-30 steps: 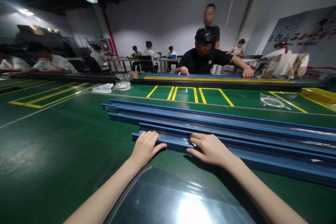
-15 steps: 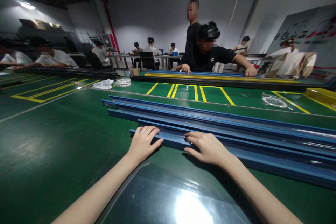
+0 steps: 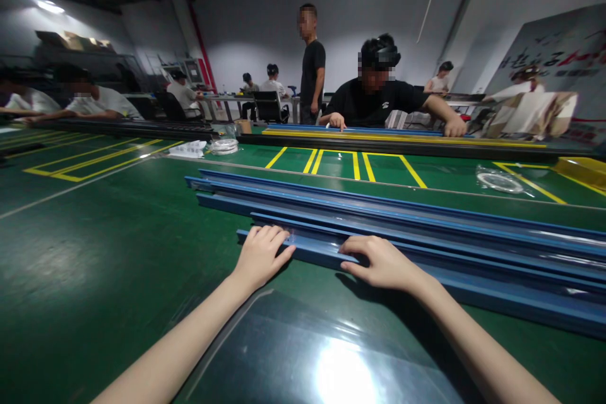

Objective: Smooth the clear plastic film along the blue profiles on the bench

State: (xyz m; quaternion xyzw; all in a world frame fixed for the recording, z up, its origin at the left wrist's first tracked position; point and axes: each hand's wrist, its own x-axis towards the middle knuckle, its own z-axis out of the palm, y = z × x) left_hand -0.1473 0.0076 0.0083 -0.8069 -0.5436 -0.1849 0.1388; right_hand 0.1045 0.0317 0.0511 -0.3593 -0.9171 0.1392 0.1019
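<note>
Long blue channel-shaped profiles lie side by side across the green table, running off to the right. The nearest blue profile (image 3: 318, 253) has its left end under my left hand (image 3: 262, 255). That hand's fingers reach over the near wall into the groove, while the thumb rests along the wall's top. Farther right, my right hand (image 3: 381, 260) holds the same wall, fingertips inside the groove and thumb on the outer side. Its fingertips are partly hidden in the groove. Just beyond lies another blue profile (image 3: 227, 203), parallel to the first.
A clear plastic sheet (image 3: 265, 353) lies on the green table (image 3: 95, 252) in front of me. Across the table, a co-worker (image 3: 374, 101) leans over yellow and black profiles (image 3: 402, 139). Bagged white coils (image 3: 502, 182) lie near yellow tape lines. Another person (image 3: 313, 72) stands behind.
My right hand has slid slightly right along the profile, its fingers more bent. My left hand keeps its place on the profile. The standing person in the background has moved left.
</note>
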